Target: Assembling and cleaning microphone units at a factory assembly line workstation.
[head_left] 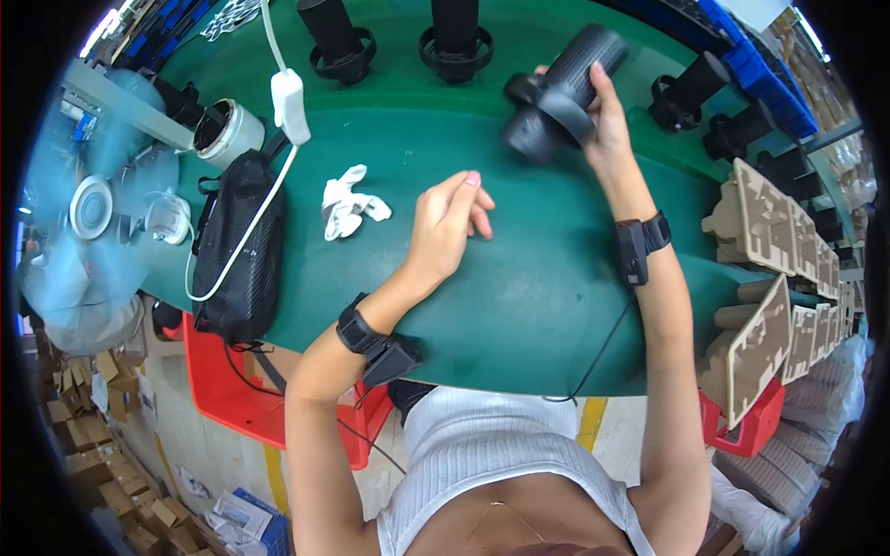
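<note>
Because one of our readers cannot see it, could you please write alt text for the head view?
A person's right hand grips a black cylindrical device above a green table, while the left hand holds nothing visible. Similar black devices stand along the far side; a crumpled white cloth and a black bag lie to the left.

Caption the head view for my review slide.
Right hand holds a black ring-collared cylindrical device over the green worktable; left hand loosely curled.
</note>
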`<state>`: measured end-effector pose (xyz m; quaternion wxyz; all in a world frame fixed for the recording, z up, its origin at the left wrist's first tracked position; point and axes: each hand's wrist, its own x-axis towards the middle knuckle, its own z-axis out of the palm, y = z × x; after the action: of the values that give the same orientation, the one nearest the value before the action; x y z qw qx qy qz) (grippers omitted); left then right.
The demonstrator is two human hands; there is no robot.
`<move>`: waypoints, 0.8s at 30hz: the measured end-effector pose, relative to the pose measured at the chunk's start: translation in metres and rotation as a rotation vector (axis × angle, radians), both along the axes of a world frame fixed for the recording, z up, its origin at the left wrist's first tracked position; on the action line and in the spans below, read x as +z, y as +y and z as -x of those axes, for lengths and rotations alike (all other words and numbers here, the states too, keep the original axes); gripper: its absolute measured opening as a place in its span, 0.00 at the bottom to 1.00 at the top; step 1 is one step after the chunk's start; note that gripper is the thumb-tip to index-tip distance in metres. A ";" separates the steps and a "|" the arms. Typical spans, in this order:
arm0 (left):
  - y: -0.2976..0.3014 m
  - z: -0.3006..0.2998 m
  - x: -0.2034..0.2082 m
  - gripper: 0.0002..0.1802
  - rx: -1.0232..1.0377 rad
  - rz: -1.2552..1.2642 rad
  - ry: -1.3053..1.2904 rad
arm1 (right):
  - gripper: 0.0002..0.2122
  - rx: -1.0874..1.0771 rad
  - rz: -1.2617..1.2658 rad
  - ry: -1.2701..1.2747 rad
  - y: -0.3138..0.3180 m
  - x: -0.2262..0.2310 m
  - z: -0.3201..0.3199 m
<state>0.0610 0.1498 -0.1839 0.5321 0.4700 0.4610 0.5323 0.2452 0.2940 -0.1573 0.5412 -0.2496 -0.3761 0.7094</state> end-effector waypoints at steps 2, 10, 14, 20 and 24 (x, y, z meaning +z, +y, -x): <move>0.001 -0.002 -0.002 0.18 0.009 -0.037 0.028 | 0.22 -0.270 -0.336 -0.219 0.025 0.012 -0.015; -0.003 -0.008 0.001 0.11 -0.105 -0.102 0.091 | 0.28 -0.802 -0.570 -0.967 0.100 -0.004 -0.067; -0.003 -0.006 -0.001 0.09 -0.115 -0.129 0.164 | 0.31 -0.871 -0.558 -1.047 0.097 -0.001 -0.062; -0.002 -0.001 -0.002 0.10 -0.125 -0.112 0.245 | 0.29 -1.203 -1.328 -1.063 0.057 0.050 0.003; -0.004 0.000 -0.002 0.09 -0.080 -0.115 0.218 | 0.43 -0.735 -1.055 -0.915 0.072 0.033 0.068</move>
<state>0.0606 0.1460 -0.1860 0.4720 0.5729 0.4657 0.4819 0.1771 0.3662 -0.1240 0.5793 -0.3354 -0.7418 0.0399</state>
